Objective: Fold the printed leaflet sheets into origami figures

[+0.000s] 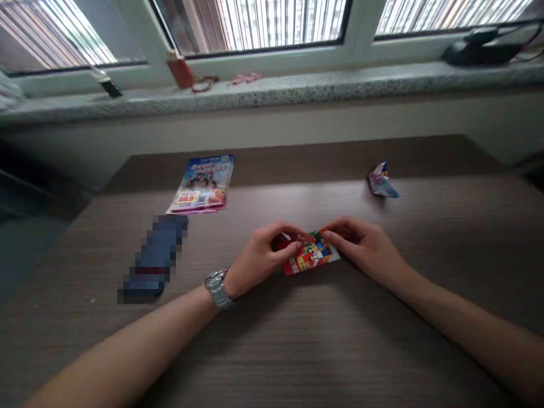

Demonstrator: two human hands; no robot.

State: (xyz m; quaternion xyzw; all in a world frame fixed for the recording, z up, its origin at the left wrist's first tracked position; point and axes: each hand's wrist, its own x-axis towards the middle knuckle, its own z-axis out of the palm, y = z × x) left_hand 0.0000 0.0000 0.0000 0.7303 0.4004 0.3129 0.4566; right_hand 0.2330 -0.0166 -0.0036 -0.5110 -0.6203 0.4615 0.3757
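A small piece of folded, brightly printed paper [312,256], mostly red with yellow and green, is held between both hands above the middle of the table. My left hand [266,252], with a metal watch [220,289] at the wrist, pinches its left side between thumb and fingers. Opposite it, my right hand [363,243] pinches the upper right corner. Fingers cover parts of the paper's upper edge. Farther back on the right stands a folded paper piece [381,181] in blue and pink.
A small stack of printed flyers [206,184] lies at the table's back left. Nearer, a dark blurred-out object [155,258] rests left of my left arm. On the stone windowsill [306,90] are a red item [181,71], pink pieces [246,78] and a dark device with a cord [482,50].
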